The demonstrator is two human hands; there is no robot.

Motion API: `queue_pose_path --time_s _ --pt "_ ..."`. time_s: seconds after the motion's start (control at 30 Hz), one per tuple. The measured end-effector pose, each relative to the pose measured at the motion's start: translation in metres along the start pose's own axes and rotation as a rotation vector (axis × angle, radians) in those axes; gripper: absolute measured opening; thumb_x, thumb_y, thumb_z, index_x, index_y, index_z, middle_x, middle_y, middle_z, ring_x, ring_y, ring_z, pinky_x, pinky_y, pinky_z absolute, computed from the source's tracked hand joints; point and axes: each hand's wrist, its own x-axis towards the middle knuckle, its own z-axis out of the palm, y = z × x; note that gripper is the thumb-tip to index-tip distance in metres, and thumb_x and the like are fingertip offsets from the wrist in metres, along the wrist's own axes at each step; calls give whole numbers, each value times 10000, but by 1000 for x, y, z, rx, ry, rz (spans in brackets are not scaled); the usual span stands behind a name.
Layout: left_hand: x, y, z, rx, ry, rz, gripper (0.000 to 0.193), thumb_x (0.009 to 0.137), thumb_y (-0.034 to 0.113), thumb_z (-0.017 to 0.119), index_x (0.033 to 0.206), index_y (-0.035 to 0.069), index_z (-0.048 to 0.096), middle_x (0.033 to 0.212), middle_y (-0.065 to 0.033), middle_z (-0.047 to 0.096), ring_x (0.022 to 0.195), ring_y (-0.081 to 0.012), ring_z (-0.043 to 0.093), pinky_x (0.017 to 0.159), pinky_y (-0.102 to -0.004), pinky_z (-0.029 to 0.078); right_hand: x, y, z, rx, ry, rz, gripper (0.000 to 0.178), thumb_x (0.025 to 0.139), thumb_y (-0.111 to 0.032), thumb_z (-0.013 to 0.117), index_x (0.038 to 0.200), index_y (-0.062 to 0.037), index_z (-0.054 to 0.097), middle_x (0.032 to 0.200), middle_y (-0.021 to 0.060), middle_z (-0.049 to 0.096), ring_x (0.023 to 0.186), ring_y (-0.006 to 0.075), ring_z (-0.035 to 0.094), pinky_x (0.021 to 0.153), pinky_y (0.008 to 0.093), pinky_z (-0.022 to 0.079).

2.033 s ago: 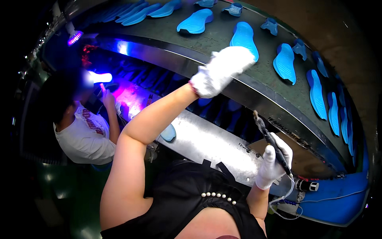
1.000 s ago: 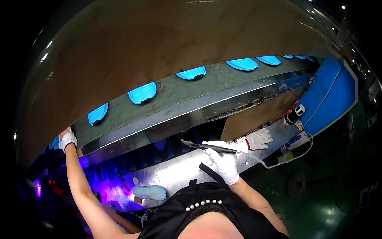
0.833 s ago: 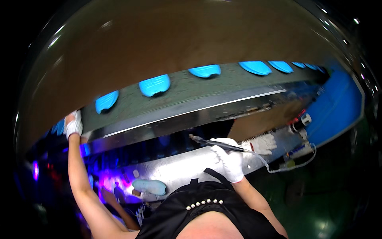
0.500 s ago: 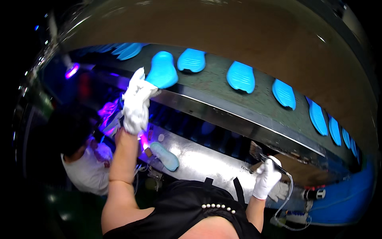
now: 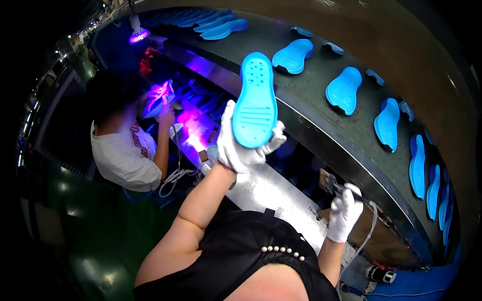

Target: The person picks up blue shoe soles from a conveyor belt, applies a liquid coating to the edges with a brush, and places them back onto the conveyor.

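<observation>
My left hand [image 5: 236, 153], in a white glove, holds a bright blue shoe sole [image 5: 255, 108] by its lower end. The sole stands nearly upright, its grooved and dotted face toward me, apart from the belt in hand. At the right, my gloved right hand [image 5: 345, 213] is closed round the dark handle of a flat brush [image 5: 329, 181]. The bristles point up and left, and a pale tube or cord [image 5: 370, 228] trails from the handle. A wide gap lies between brush and sole.
A dark conveyor belt [image 5: 365, 125] carries several blue soles [image 5: 344, 90] past me, with a metal edge on my side. Below it runs a shiny metal bench [image 5: 271, 193]. Left, a co-worker [image 5: 125, 155] handles a sole under a purple-pink lamp [image 5: 139, 34].
The view has swung left. My left hand has brought the sole away from the belt's edge and turned it upright. My right hand keeps the brush at about the same place.
</observation>
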Motion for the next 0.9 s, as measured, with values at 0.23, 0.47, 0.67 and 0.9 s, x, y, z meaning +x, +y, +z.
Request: queue_pose_path --time_s 0.23,0.47,0.67,0.9 --pt "-31 -124 2 499 176 188 926 876 749 338 1358 -39 403 1154 -277 580 989 -398 626 942 -520 491 48 -15 99 -441 -207 -603 189 810 -108 749 949 -19 655 728 31 622 561 97 525 515 262 435" --pt "-25 -98 -14 212 -23 47 998 843 802 289 1402 -21 363 1241 -284 543 1060 -389 597 957 -487 480 -8 -44 62 -790 -546 -729 186 725 47 765 886 9 680 785 84 690 701 148 676 675 259 539" --pt "-43 -135 5 293 406 64 928 851 802 284 1402 66 411 1324 -163 523 1129 -307 569 980 -416 461 2 -45 77 -1041 -569 -1034 269 685 -55 820 920 -64 689 805 103 691 670 237 678 638 287 542" --pt "-42 -118 11 363 245 45 913 832 794 384 1354 49 467 1208 -153 594 1050 -274 619 899 -412 523 35 -18 74 -555 -350 -991 105 848 -113 669 898 -24 689 732 77 653 557 152 629 466 276 484"
